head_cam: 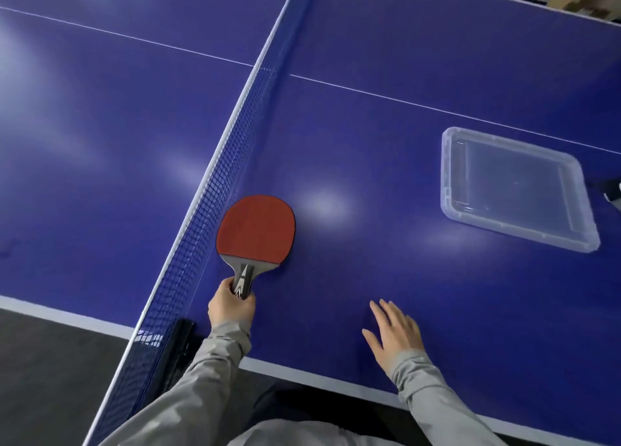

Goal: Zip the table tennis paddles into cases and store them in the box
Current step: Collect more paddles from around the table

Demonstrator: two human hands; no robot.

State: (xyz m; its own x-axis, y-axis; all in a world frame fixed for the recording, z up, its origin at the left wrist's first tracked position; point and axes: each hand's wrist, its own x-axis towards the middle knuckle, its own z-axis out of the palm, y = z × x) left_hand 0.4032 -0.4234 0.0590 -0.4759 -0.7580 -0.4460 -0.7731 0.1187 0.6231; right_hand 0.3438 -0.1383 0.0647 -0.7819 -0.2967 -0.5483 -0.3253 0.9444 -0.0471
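While your left grip point(232, 306) holds the round, red-rubbered paddle point(257, 230) beside the net point(215, 190), your right point(396, 334) lies flat, fingers spread wide.

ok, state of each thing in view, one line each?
paddle: red face up, flat on the table beside the net, uncased
left hand: grips the paddle handle
right hand: open, fingers spread, holds nothing
clear box: on the table, nothing visible inside
net: up, stretched across the table

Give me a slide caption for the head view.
Left hand grips red paddle by the net; clear box waits empty.
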